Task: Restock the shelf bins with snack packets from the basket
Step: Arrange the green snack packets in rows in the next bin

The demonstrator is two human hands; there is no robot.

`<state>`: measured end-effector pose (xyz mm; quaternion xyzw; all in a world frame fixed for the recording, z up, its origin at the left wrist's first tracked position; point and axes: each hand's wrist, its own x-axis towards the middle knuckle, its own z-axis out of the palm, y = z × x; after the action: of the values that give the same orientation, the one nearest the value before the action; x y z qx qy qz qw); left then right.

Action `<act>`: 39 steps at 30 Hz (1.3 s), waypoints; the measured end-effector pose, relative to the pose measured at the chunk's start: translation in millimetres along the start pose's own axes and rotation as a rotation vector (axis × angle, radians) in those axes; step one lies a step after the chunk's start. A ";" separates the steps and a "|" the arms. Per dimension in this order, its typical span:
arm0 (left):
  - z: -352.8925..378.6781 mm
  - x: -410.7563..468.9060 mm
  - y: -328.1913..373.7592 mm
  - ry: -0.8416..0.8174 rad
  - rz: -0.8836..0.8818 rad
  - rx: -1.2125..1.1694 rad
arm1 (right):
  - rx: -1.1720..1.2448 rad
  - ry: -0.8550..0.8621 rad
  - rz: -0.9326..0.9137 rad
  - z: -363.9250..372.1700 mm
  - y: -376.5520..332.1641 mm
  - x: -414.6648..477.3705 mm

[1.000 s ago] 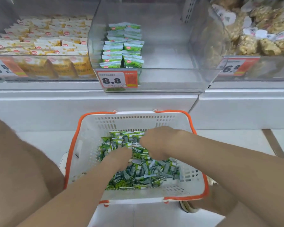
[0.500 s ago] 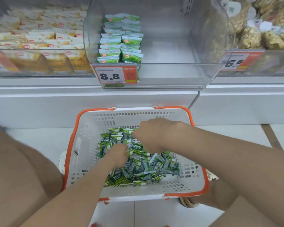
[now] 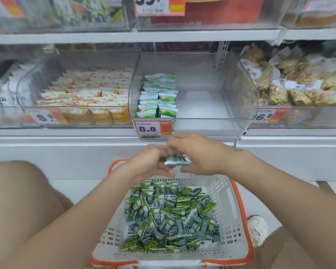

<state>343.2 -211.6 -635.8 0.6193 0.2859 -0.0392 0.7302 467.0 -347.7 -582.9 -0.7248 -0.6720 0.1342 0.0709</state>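
A white basket (image 3: 239, 226) with an orange rim sits on the floor, holding a heap of green snack packets (image 3: 171, 216). My left hand (image 3: 149, 164) and my right hand (image 3: 198, 154) are raised above the basket's far edge, just below the shelf. Between them they hold a small bunch of green packets (image 3: 176, 160). Right above, a clear shelf bin (image 3: 231, 123) holds two neat rows of green packets (image 3: 157, 96) at its left side; the right side of the bin is bare.
The bin on the left (image 3: 89, 98) is full of yellow-and-white packets. The bin on the right (image 3: 295, 82) holds bagged brown snacks. Price tags reading 8.8 (image 3: 152, 129) hang on the bin fronts. My knees flank the basket, and a white shoe (image 3: 258, 228) rests at its right.
Both hands have risen out of the basket with green packets and now meet below the bin's front. The view has tilted upward, showing more of the shelves.
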 end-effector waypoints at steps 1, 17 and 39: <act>0.6 -4.5 11.6 -0.019 0.014 -0.022 | 0.046 0.109 -0.006 -6.7 2.2 1.0; -16.9 -42.3 85.5 0.307 0.513 0.668 | 0.828 0.504 0.237 -64.9 10.5 13.3; -54.4 -9.2 95.2 0.373 0.367 1.731 | 0.633 0.164 0.641 -58.2 36.0 92.7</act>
<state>354.6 -142.0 -551.3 0.9842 0.1669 -0.0222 -0.0544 523.9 -254.2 -546.7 -0.8471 -0.3319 0.2902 0.2967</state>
